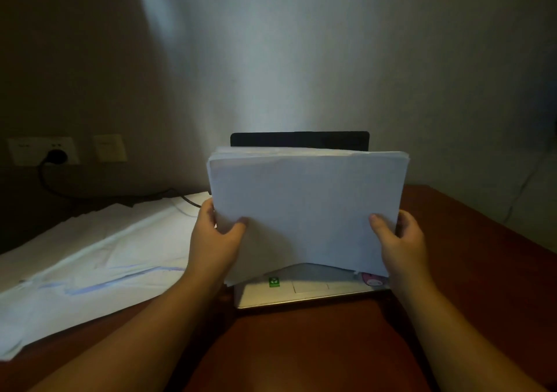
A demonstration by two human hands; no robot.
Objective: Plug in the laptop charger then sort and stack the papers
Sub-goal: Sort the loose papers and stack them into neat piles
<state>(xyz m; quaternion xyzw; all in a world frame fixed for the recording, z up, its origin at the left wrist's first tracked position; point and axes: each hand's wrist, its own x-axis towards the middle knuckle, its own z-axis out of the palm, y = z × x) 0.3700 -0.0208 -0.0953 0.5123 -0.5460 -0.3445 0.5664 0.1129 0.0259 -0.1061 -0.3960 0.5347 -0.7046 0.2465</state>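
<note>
Upright, thick white paper stack (304, 208) bottom edge resting on open silver laptop (301, 292), left hand (215, 238) and right hand (401, 241) gripping its side edges, thumbs in front, bare reddish-brown wooden desk (470, 256) at right, loose white sheets (99, 259) at left, black charger plug (57, 156) in wall socket.
</note>
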